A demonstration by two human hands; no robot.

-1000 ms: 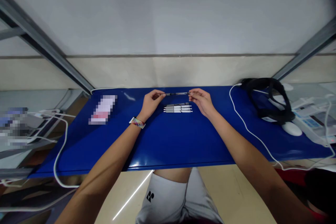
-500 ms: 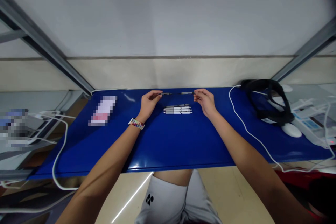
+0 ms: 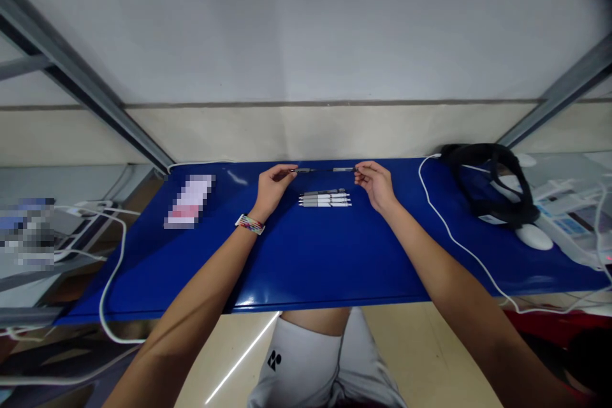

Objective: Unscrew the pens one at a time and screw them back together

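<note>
Over the far middle of the blue table (image 3: pixel 306 261), my left hand (image 3: pixel 272 188) pinches the left part of a grey pen (image 3: pixel 303 170). My right hand (image 3: pixel 375 183) pinches the right part (image 3: pixel 345 169). A thin dark rod still links the two pen parts, which are pulled a little apart and held level above the table. Just in front of them three grey-and-white pens (image 3: pixel 325 199) lie side by side. A striped band (image 3: pixel 250 224) sits on my left wrist.
A blurred pink-white card (image 3: pixel 188 201) lies at the left of the table. A white cable (image 3: pixel 459 242) runs across the right side beside a black strap bundle (image 3: pixel 492 182) and a white mouse (image 3: pixel 533 236). More cables (image 3: pixel 108 268) hang off the left edge.
My hands have drawn apart, and the pen that was whole between them is now pulled into two parts with a thin rod showing in the gap.
</note>
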